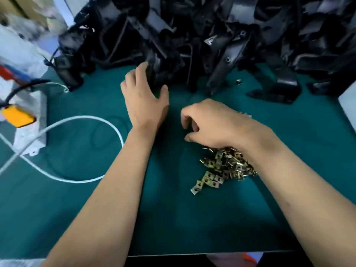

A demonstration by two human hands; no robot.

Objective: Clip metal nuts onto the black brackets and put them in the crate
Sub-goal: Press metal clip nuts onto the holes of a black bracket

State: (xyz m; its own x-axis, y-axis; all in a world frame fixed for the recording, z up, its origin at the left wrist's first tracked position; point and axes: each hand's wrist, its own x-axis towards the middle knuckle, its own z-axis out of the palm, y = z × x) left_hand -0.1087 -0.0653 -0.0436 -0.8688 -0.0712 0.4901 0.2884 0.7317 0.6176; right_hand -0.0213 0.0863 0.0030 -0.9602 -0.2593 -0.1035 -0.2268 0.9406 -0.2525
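Observation:
A heap of black brackets (240, 35) fills the back of the green table (96, 199). My left hand (144, 99) reaches into its front edge and grips one black bracket (161, 72), fingers on its left side and thumb at its lower right. My right hand (215, 122) hovers over the mat just behind a pile of brass-coloured metal nuts (225, 166). Its fingers are curled under, and no nut shows between them. My right wrist hides part of the pile. No crate is in view.
A single nut (238, 81) lies by the heap at the right. A white power strip (30, 120) with an orange plug (17, 117) and a looping white cable (86, 120) occupy the left. A white box corner (348, 103) stands at the right edge.

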